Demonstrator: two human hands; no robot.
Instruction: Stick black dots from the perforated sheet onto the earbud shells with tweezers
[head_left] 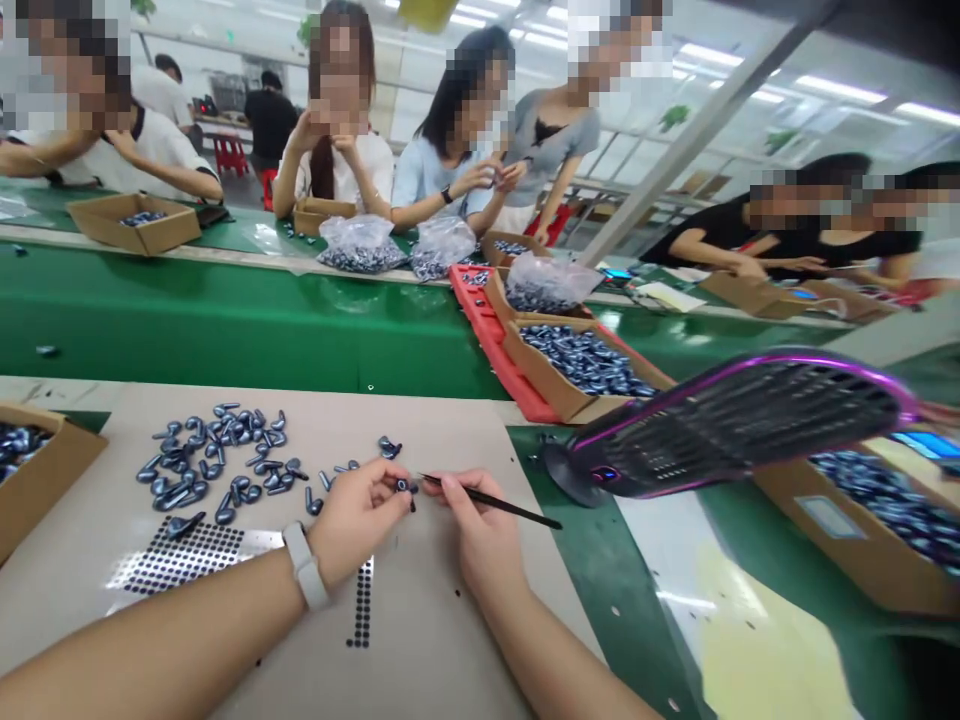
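My left hand [369, 515] pinches a dark earbud [404, 486] between thumb and fingers over the cardboard-coloured mat. Facing it, my right hand [480, 520] is closed on black tweezers [510, 506], whose tip points at the earbud; I cannot make out whether the tip touches it. A loose group of dark blue-grey earbuds [225, 450] lies to the left of my hands, and one more earbud [389, 447] rests just beyond them. Under my left forearm lies a sheet of small black round stickers [184, 555], partly hidden. A narrow strip of the same dots [363, 605] is nearer me.
A black fan [735, 430] with a purple edge stands at the right. Cardboard boxes of earbuds stand on the left [45, 490], far right [862, 540] and in a red tray [510, 365]. Several co-workers sit across the green conveyor belt [247, 330].
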